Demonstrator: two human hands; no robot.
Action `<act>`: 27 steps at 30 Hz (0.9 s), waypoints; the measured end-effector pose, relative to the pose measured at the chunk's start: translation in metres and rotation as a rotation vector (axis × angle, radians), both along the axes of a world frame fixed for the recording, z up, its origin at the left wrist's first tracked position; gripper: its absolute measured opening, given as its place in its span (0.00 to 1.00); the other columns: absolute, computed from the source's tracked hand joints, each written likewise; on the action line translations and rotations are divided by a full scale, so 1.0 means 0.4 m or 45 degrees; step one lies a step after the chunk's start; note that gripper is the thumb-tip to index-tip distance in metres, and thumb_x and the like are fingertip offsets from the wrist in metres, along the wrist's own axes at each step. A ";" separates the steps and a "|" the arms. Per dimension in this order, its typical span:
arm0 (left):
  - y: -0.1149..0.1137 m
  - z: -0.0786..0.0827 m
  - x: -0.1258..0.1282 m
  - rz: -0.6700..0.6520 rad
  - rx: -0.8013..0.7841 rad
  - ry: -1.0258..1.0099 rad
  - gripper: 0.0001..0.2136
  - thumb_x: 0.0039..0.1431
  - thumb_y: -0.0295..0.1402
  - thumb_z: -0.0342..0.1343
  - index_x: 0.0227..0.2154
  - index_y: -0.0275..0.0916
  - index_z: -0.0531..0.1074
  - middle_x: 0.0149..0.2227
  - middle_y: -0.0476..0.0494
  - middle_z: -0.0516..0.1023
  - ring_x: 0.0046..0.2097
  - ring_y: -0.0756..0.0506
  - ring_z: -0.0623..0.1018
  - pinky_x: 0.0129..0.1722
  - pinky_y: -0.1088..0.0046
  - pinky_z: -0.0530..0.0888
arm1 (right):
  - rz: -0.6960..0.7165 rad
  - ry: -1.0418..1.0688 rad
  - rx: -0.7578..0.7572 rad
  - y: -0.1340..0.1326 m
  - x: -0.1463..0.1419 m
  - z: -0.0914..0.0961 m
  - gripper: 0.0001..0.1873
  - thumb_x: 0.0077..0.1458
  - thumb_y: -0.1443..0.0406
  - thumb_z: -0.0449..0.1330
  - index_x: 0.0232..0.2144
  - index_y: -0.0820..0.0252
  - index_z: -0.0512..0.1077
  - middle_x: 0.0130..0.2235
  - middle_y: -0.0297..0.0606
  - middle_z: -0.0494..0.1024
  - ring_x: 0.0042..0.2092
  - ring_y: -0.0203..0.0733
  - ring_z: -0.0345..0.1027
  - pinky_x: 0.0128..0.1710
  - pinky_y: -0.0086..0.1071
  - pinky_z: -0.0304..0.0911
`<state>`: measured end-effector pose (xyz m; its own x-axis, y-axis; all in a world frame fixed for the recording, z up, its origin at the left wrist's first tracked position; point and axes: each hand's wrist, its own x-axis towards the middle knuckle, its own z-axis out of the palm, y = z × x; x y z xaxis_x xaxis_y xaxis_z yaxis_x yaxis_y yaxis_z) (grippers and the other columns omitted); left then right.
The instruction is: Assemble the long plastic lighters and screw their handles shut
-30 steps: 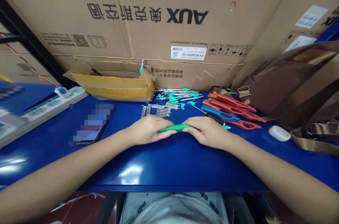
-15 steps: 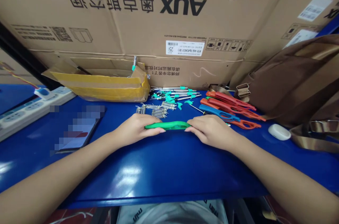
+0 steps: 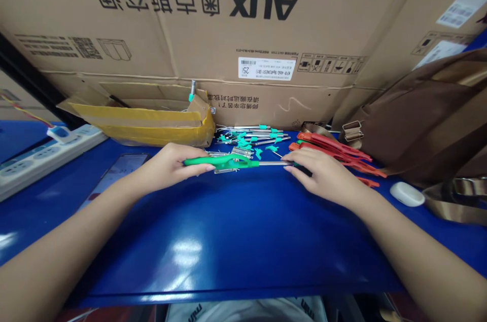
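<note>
My left hand [image 3: 171, 163] is closed around a green plastic handle [image 3: 215, 161] held just above the blue table [image 3: 236, 241]. A thin metal rod [image 3: 268, 163] sticks out of the handle's right end. My right hand [image 3: 323, 172] pinches the rod's far end, fingers pressed together. Right behind the handle lies a scatter of small metal parts and green plastic pieces [image 3: 247, 139]. Under and behind my right hand is a pile of red handles [image 3: 338, 152].
A yellow-taped open cardboard box [image 3: 152, 121] stands at the back left against large AUX cartons [image 3: 228, 33]. A phone [image 3: 114, 172] and a white power strip [image 3: 34, 154] lie left. A brown bag [image 3: 426, 119] and a white case [image 3: 407, 193] sit right.
Both hands moved away from me and apart. The metal rod now shows between the green handle and my right hand. The view shifted slightly.
</note>
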<state>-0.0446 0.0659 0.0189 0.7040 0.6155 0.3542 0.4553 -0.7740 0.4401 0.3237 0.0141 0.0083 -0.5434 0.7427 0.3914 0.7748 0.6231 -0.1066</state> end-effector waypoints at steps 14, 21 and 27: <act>0.001 -0.001 -0.004 0.044 -0.246 -0.007 0.14 0.64 0.42 0.59 0.30 0.36 0.78 0.24 0.51 0.77 0.24 0.53 0.71 0.26 0.82 0.67 | 0.146 -0.321 0.029 0.007 0.005 0.015 0.16 0.69 0.60 0.55 0.32 0.60 0.76 0.32 0.41 0.79 0.38 0.46 0.70 0.49 0.41 0.58; -0.053 -0.045 0.071 -0.006 -0.475 -0.006 0.16 0.66 0.44 0.57 0.31 0.36 0.77 0.23 0.51 0.76 0.24 0.53 0.72 0.26 0.81 0.67 | 0.197 -0.357 0.053 -0.023 -0.058 -0.028 0.19 0.70 0.57 0.53 0.31 0.60 0.74 0.30 0.39 0.79 0.35 0.44 0.68 0.44 0.38 0.55; -0.066 -0.056 0.090 -0.012 -0.531 -0.070 0.15 0.64 0.44 0.59 0.31 0.35 0.77 0.23 0.52 0.74 0.24 0.53 0.70 0.25 0.80 0.66 | 0.160 -0.337 0.075 -0.028 -0.074 -0.038 0.19 0.72 0.57 0.51 0.36 0.61 0.74 0.34 0.40 0.80 0.36 0.43 0.71 0.39 0.37 0.56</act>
